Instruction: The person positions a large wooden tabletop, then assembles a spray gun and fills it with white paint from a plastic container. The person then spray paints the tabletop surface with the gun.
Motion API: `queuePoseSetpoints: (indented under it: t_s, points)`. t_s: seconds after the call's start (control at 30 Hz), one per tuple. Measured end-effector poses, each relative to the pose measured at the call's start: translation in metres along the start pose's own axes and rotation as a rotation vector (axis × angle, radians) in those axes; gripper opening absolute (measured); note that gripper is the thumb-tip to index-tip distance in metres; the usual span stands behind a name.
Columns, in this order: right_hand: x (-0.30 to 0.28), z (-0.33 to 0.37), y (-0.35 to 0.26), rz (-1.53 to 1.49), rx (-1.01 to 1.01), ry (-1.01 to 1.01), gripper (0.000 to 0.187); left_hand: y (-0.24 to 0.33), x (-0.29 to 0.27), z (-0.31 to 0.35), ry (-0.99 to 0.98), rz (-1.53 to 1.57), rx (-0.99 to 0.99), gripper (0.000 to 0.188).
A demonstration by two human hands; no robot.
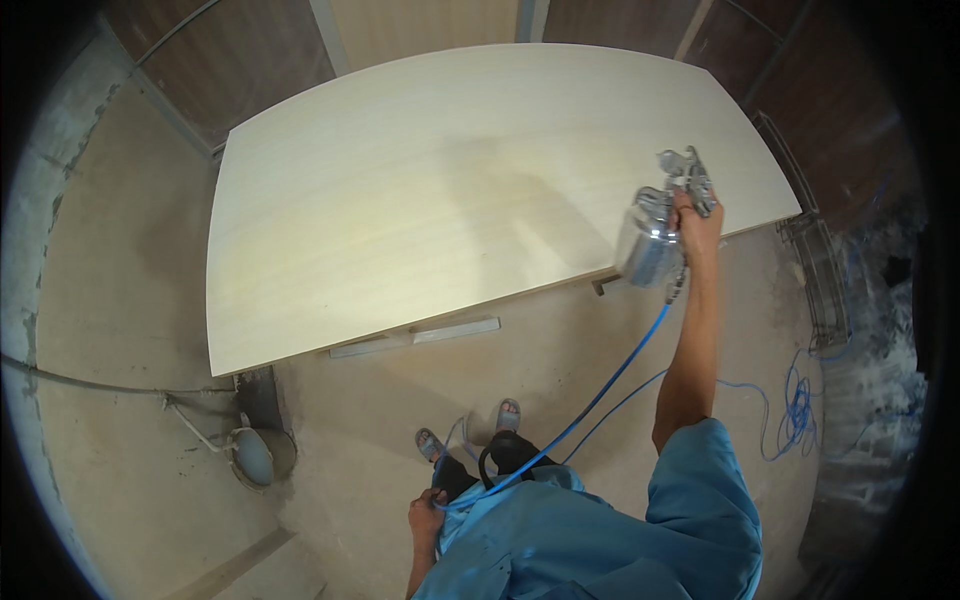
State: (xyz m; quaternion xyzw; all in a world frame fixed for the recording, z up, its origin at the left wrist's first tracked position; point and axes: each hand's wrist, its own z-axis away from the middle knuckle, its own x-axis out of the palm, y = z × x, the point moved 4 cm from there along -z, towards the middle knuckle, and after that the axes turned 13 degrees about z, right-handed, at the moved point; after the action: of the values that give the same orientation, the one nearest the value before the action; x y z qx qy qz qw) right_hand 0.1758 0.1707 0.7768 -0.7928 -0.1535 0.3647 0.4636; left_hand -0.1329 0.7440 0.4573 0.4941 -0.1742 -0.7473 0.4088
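Observation:
My right hand (pixel 697 225) is closed round the handle of a metal spray gun (pixel 690 180), held out over the right part of a large pale board (pixel 400 200). A shiny silver cup (pixel 650 240) is attached to the gun, and a blue air hose (pixel 625 365) runs from the base of its handle back toward my waist. Low beside my body, my left hand (pixel 427 512) is closed on the hose. The board lies flat and raised above the floor, its near edge running from lower left to upper right.
On the floor at the left stands a bucket (pixel 254 458) with a pale bluish inside. Coiled blue hose (pixel 795 410) lies at the right, near a wire rack (pixel 825 280). Brown panels (pixel 230 70) stand behind the board. A pale strip (pixel 455 331) shows below its near edge.

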Motion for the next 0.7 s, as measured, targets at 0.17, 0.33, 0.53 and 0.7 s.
queuePoseSetpoints:
  t_s: [0.17,0.33,0.53,0.7]
  points:
    - [0.099,0.049,-0.045,-0.335,0.047,-0.213,0.006,-0.049,-0.029,0.017,0.116,0.089,-0.022,0.017]
    - [0.194,0.138,-0.13,-0.379,0.046,-0.422,0.007,-0.123,-0.058,0.047,0.282,0.224,-0.151,0.022]
    - [0.287,0.257,-0.237,-0.457,0.046,-0.765,0.061,-0.213,-0.086,0.093,0.389,0.727,-0.177,0.035]
    - [0.336,0.319,-0.289,-0.661,0.025,-1.03,0.061,-0.252,-0.103,0.119,0.432,0.593,-0.283,0.027]
